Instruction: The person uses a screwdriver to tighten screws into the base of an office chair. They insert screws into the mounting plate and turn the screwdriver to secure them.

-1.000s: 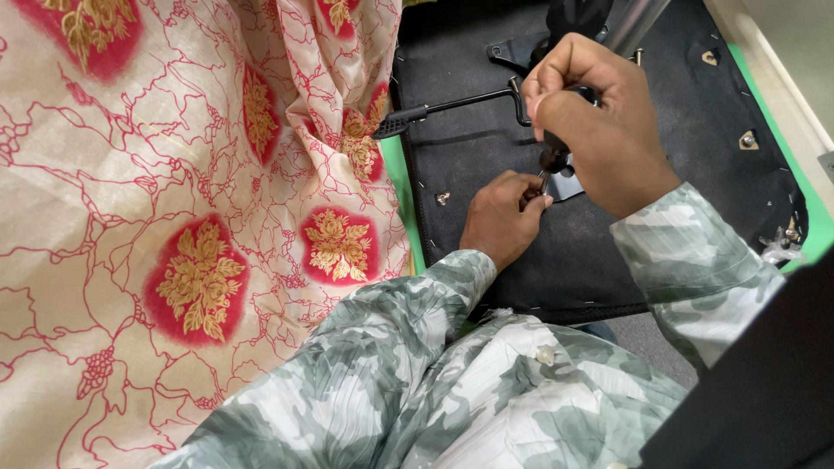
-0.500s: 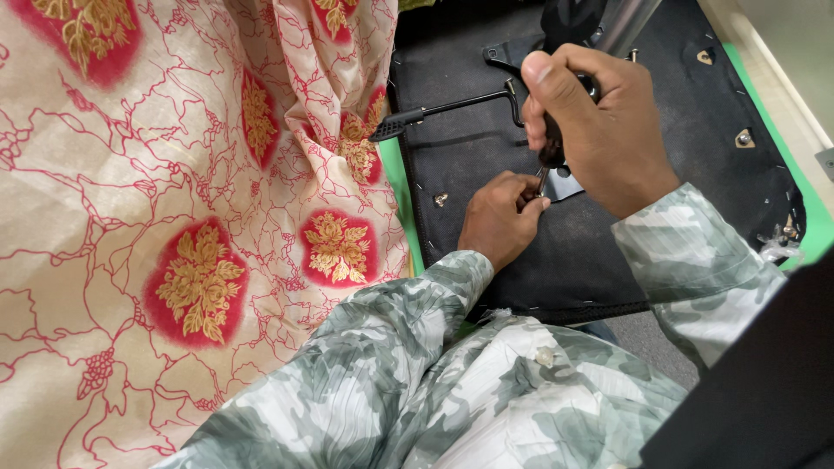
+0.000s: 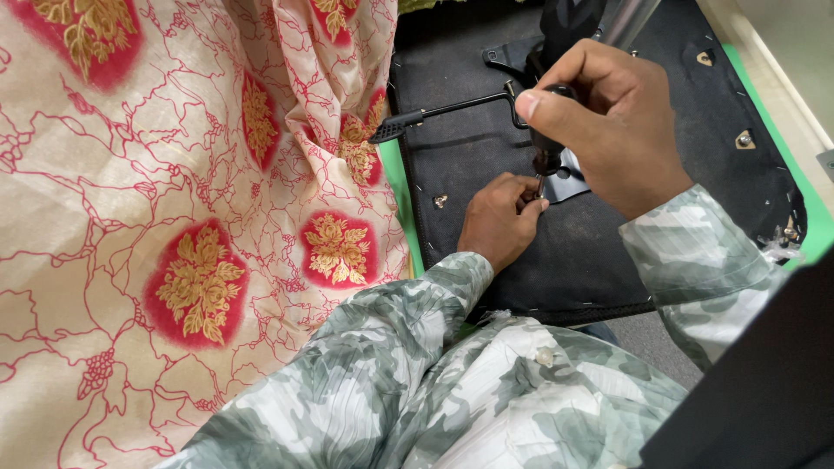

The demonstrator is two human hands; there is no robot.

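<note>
My right hand [image 3: 608,130] grips the dark handle of a screwdriver [image 3: 546,152], held upright with its tip pointing down at a metal bracket [image 3: 569,181]. My left hand [image 3: 499,217] rests on the black upholstered underside of a chair seat [image 3: 608,252], its fingertips pinched around the screwdriver's tip at the bracket. A black lever [image 3: 434,113] sticks out to the left from the seat mechanism [image 3: 556,26]. What the left fingertips hold is too small to see.
A cream cloth with red and gold flower patches [image 3: 191,217] hangs at the left, touching the seat's edge. A green surface [image 3: 401,200] shows beneath the seat. Metal fittings [image 3: 744,139] sit on the seat at the right. A pale ledge [image 3: 782,43] runs along the far right.
My right hand has shifted a little on the screwdriver handle, with the thumb now over its top. My left hand has stayed at the bracket.
</note>
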